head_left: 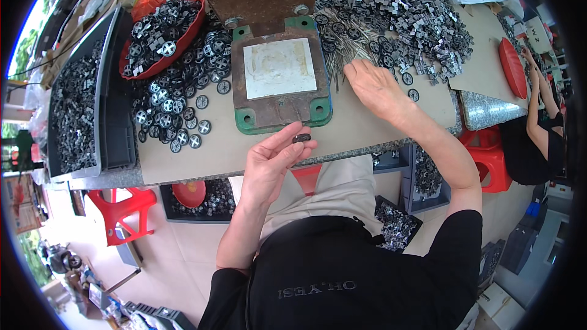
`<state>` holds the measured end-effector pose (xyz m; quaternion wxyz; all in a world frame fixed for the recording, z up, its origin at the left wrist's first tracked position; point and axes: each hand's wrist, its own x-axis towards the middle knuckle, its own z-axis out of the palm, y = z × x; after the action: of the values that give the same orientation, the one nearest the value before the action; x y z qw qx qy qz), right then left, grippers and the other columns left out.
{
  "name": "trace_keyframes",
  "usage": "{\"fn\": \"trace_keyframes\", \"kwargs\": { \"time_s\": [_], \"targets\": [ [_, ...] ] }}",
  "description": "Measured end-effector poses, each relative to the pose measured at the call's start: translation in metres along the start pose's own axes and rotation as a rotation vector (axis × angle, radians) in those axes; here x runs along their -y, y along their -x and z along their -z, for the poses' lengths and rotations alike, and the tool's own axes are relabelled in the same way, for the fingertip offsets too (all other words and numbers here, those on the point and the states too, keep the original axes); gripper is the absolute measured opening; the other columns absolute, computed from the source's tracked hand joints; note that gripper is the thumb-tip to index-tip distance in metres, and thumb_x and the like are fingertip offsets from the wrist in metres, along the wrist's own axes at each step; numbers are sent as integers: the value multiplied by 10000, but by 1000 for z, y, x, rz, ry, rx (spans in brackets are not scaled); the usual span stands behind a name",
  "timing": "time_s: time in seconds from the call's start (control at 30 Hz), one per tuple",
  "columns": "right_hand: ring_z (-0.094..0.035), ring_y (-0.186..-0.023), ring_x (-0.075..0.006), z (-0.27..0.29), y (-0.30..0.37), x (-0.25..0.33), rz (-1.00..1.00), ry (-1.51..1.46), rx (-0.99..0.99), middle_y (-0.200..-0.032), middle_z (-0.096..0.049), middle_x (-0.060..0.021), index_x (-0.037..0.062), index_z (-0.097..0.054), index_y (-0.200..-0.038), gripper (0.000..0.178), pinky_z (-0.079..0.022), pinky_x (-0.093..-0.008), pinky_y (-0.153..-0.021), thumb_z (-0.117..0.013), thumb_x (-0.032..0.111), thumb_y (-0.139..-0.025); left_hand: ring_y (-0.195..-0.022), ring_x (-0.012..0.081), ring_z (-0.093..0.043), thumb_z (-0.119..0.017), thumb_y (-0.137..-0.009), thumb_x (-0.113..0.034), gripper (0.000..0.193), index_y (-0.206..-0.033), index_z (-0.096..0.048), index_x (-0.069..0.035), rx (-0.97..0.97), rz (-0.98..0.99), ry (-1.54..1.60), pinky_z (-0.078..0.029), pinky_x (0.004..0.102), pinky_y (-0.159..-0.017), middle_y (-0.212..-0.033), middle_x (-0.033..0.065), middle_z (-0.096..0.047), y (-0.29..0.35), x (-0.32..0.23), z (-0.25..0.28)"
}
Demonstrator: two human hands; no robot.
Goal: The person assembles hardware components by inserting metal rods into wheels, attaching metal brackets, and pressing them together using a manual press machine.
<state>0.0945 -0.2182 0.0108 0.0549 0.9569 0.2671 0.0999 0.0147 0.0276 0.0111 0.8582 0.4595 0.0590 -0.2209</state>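
My left hand [273,160] is raised at the table's front edge, with its thumb and fingers pinching a small dark part [301,138] whose kind is hard to make out. Just behind it stands a green press base [244,123] carrying a pale square plate [280,68]. To the right of the base, my right hand [378,88] reaches to a heap of thin metal rods [348,49]. Its fingers are bent together at the rods' near end; whatever lies between them is hidden. Several small black wheels with silver spokes [413,95] lie beside that hand.
More spoked wheels [177,105] are heaped left of the press, below a red bowl [199,9]. A grey bin [107,98] of dark parts stands at far left. Metal clips [422,24] pile up at back right. A co-worker's arms [533,85] show near a red tray [512,68].
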Motion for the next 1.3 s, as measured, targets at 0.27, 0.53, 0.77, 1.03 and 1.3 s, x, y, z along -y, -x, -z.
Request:
{"fn": "trace_keyframes", "kwargs": {
  "time_s": [0.27,0.53,0.77,1.03,1.3],
  "targets": [
    [-596,-748,-191,28,2,10,-36,-483,-341,-831,-584,-72,19,-564,-891,141,-488,-309,-600,-598,-6,-756,-862,234,-661,-545,-892,-46,246,-1129,-592,4,-31,-66,-161,-567,257,-638,-1008,144,-645,3,4,3],
    [-520,-631,-51,45,27,84,-332,-1548,-341,-800,-623,-1,24,-629,-877,61,-422,-198,-572,-646,49,-825,-830,147,-642,-554,-905,-99,278,-1155,-566,23,-47,11,21,-564,271,-750,-996,108,-639,-4,7,-9],
    [-530,-616,-59,33,26,92,-371,-1555,-340,-777,-619,-9,18,-623,-871,84,-427,-200,-559,-666,59,-811,-796,157,-657,-536,-903,-67,271,-1157,-563,24,-66,18,24,-567,317,-780,-941,102,-651,-3,7,-11],
    [-659,-783,-150,31,31,91,-165,-1244,-474,-844,-678,-97,11,-584,-893,100,-521,-259,-681,-635,-13,-810,-963,191,-625,-522,-897,-15,325,-1219,-509,25,10,44,99,-530,323,-866,-1066,137,-622,1,3,-10],
    [-661,-811,-159,20,39,108,-380,-1618,-608,-865,-679,-127,6,-549,-883,89,-529,-262,-725,-620,-8,-831,-1017,207,-600,-588,-832,35,362,-1190,-555,-9,59,-135,-20,-516,324,-858,-1142,146,-598,-3,18,-6]
  ]
}}
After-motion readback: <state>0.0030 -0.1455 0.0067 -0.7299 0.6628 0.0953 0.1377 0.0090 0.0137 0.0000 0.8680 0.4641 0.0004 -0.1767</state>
